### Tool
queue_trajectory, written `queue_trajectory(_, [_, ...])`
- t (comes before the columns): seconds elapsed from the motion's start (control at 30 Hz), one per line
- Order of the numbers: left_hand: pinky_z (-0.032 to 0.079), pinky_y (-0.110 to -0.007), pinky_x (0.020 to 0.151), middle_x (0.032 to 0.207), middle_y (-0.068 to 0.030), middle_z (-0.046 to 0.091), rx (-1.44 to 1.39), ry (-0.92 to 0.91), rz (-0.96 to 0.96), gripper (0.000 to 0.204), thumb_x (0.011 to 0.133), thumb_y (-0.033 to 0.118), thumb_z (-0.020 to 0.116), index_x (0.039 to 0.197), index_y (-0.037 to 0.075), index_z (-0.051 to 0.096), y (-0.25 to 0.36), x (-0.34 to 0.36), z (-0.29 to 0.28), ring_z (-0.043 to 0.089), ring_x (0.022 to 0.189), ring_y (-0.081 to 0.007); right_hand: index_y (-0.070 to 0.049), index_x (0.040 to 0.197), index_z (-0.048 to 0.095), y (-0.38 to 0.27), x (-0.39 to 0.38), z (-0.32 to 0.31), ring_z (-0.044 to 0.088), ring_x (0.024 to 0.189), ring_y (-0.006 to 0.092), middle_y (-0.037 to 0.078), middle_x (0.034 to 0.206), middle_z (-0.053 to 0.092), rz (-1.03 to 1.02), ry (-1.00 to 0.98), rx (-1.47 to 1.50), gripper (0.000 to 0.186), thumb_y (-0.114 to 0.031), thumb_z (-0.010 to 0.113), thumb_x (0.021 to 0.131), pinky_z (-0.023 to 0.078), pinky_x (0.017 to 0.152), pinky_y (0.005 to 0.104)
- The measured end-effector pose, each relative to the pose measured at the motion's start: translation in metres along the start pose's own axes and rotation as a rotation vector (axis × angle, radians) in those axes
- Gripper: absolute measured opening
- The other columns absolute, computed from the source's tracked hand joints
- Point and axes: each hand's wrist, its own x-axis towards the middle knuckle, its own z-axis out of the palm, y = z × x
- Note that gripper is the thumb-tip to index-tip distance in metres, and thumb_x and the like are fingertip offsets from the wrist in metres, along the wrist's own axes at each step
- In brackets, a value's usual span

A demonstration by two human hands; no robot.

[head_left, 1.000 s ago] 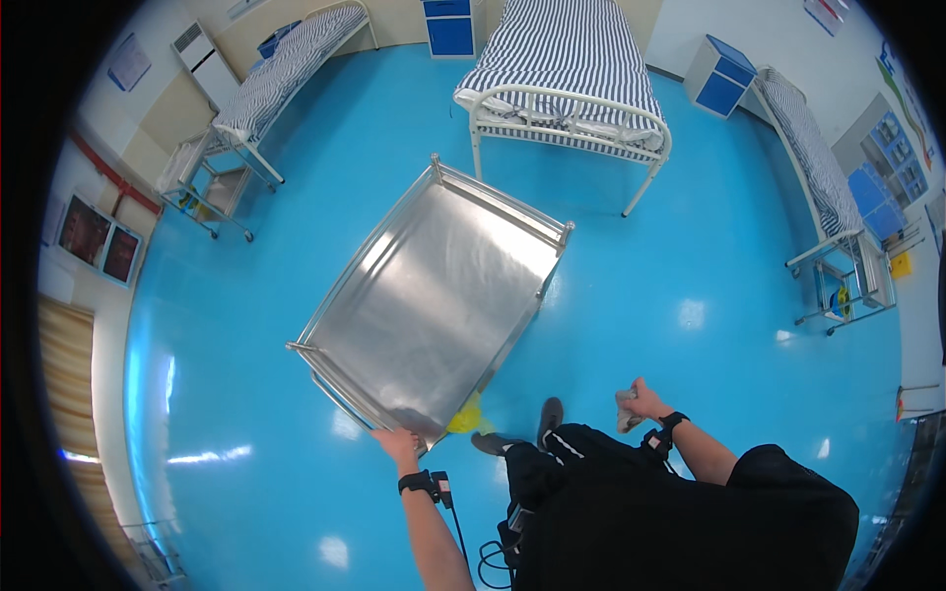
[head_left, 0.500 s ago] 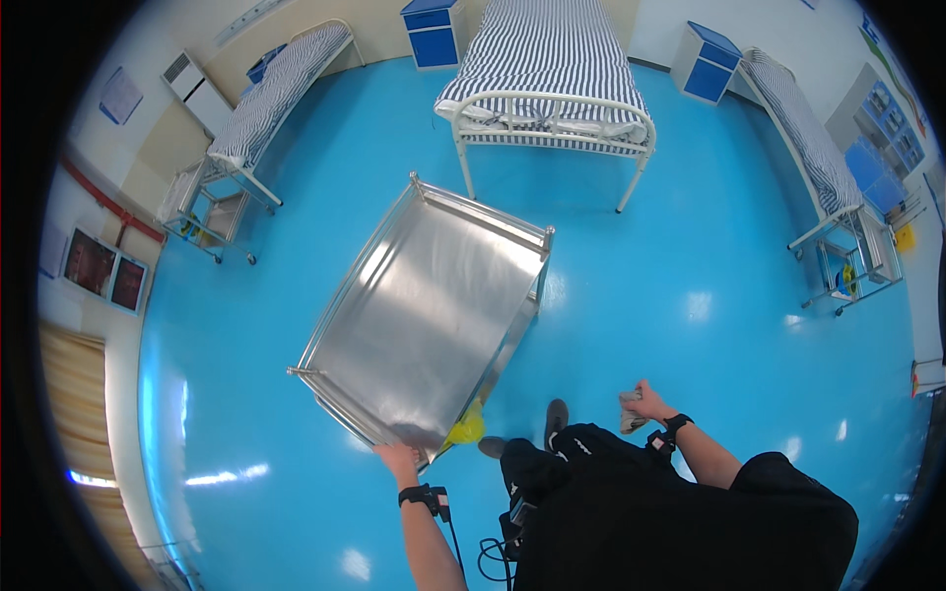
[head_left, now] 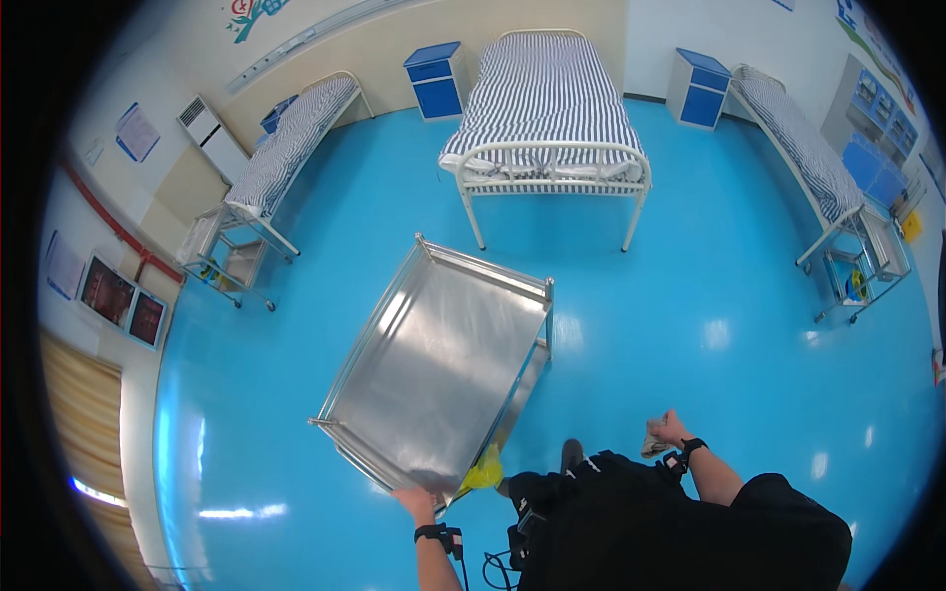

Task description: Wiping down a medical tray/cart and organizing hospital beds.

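Observation:
A stainless-steel cart stands angled in front of me, with a railed top and a lower shelf. My left hand is closed on its handle rail at the near end. Something thin and yellow, like a bag, hangs at the near right side of the cart. My right hand grips a crumpled greyish cloth, held out to the right, apart from the cart. My shoe shows on the blue floor between cart and cloth.
A striped bed stands beyond the cart, with more at left and right. Blue-and-white cabinets flank the middle bed. Small trolleys stand at the side beds' feet. A curtain hangs at left.
The room, cart and both hands sit lower in the picture as my view tilts up. The cart has edged slightly left relative to the middle bed. Both hands keep their grips.

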Motion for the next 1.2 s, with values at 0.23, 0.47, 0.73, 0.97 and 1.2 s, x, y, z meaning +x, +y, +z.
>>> queue_trajectory(0.23, [0.048, -0.036, 0.04, 0.092, -0.0264, 0.049, -0.02, 0.078, 0.057, 0.035, 0.078, -0.005, 0.042, 0.108, -0.002, 0.024, -0.012, 0.007, 0.004, 0.055, 0.052, -0.0315, -0.002, 0.109, 0.04, -0.031, 0.008, 0.002, 0.054, 0.096, 0.034, 0.023, 0.102, 0.054, -0.057, -0.018, 0.013, 0.065, -0.032, 0.072, 0.06, 0.044, 0.081, 0.0389])
queue_trajectory(0.47, [0.044, -0.034, 0.032, 0.065, -0.0209, 0.051, -0.012, 0.109, 0.143, 0.03, 0.076, -0.005, 0.042, 0.099, -0.001, 0.023, -0.017, 0.008, 0.004, 0.053, 0.039, -0.028, -0.003, 0.112, 0.037, -0.049, 0.01, 0.001, 0.053, 0.098, 0.0352, 0.023, 0.104, 0.054, -0.108, -0.09, -0.02, 0.068, -0.035, 0.07, 0.062, 0.043, 0.082, 0.0395])
queue_trajectory(0.73, [0.049, -0.039, 0.045, 0.089, -0.0245, 0.049, -0.026, 0.055, 0.131, 0.036, 0.077, -0.008, 0.042, 0.108, -0.003, 0.024, -0.012, 0.004, 0.008, 0.056, 0.06, -0.0332, -0.002, 0.112, 0.037, -0.031, 0.011, 0.003, 0.053, 0.099, 0.0351, 0.023, 0.105, 0.053, -0.081, -0.107, -0.042, 0.067, -0.035, 0.07, 0.064, 0.043, 0.083, 0.0393])
queue_trajectory(0.97, [0.049, -0.038, 0.045, 0.089, -0.0243, 0.049, -0.08, 0.023, 0.076, 0.035, 0.077, -0.008, 0.042, 0.106, -0.002, 0.024, -0.013, 0.005, 0.007, 0.056, 0.06, -0.0334, -0.002, 0.113, 0.036, -0.027, 0.001, 0.002, 0.053, 0.1, 0.0349, 0.023, 0.106, 0.053, -0.035, -0.119, -0.057, 0.069, -0.034, 0.07, 0.063, 0.043, 0.084, 0.0393])
queue_trajectory(1.2, [0.05, -0.039, 0.047, 0.096, -0.0268, 0.049, -0.056, 0.033, 0.075, 0.036, 0.076, -0.009, 0.042, 0.107, -0.002, 0.025, -0.005, -0.007, 0.006, 0.058, 0.068, -0.0362, -0.001, 0.115, 0.036, -0.022, 0.019, 0.002, 0.053, 0.099, 0.0356, 0.023, 0.107, 0.053, -0.048, -0.135, -0.063, 0.072, -0.038, 0.068, 0.063, 0.043, 0.084, 0.0397])
